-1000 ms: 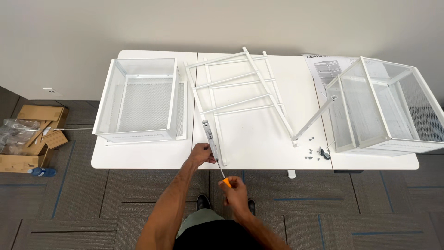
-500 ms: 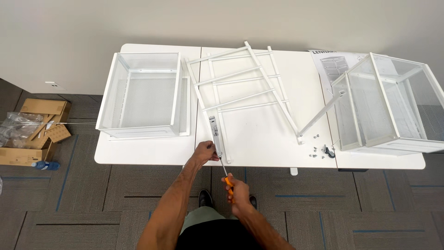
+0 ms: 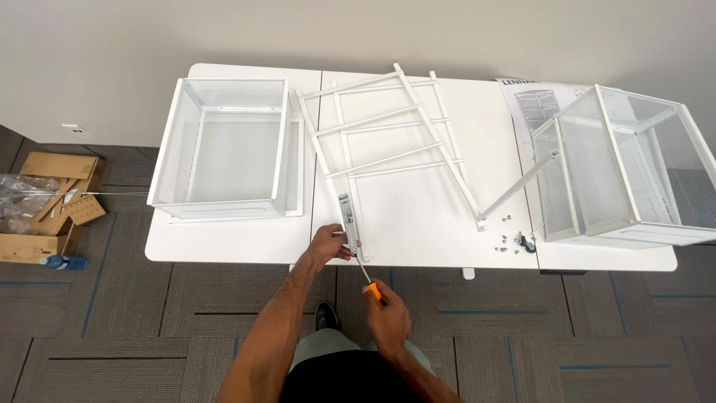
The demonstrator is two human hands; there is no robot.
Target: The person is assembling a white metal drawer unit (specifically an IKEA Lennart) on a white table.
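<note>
Screwdriver (image 3: 367, 277), orange handle, thin shaft; gripped in closed right hand (image 3: 388, 319) just off the near edge of the white table (image 3: 224, 242), tip angled up to the near end of the white frame (image 3: 388, 149). Left hand (image 3: 327, 245) curled round that frame end beside a grey metal bracket (image 3: 347, 218). Frame: ladder-like, crossbars, flat on table centre. Small screws (image 3: 507, 240) loose, near right. White mesh basket (image 3: 224, 145), left: nothing inside. Second mesh basket (image 3: 634, 164), right, tilted on its side. Instruction sheet (image 3: 533, 104), far right. Cardboard box (image 3: 45, 201) on floor, holding plastic wrap and cardboard scraps
</note>
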